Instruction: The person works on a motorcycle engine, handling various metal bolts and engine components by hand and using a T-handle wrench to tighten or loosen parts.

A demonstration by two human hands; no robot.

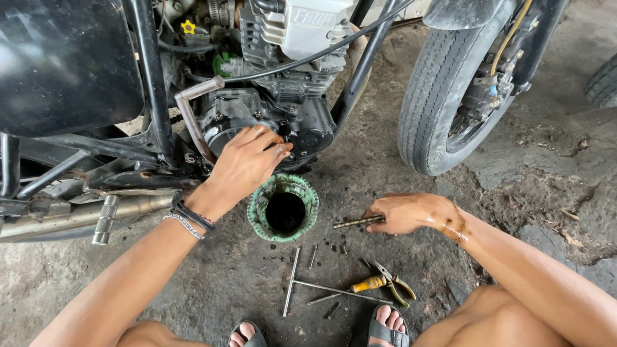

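Down on the concrete floor (527, 193) beside the motorcycle engine (283, 109), I have my left hand (247, 160) pressed against the lower engine cover, fingers curled in against the metal at its underside; I cannot tell whether they pinch anything small there. Directly beneath sits a green container (283, 209) with dark oil pooled inside, placed, I judge, to catch whatever runs from the engine above. My right hand (405, 213), streaked with oil, rests on the floor and is closed around a long bolt (357, 222) that points left toward the container, kept low and near so it stays within reach. Near my sandalled feet lie a T-handle wrench (292, 281), its shaft crossed by a second thin rod, and yellow-handled pliers (382, 284), with a few loose bolts scattered between them and the container. To the right stands the front tyre (434, 90), well apart from both hands. Bracelets (187, 217) circle my left wrist.
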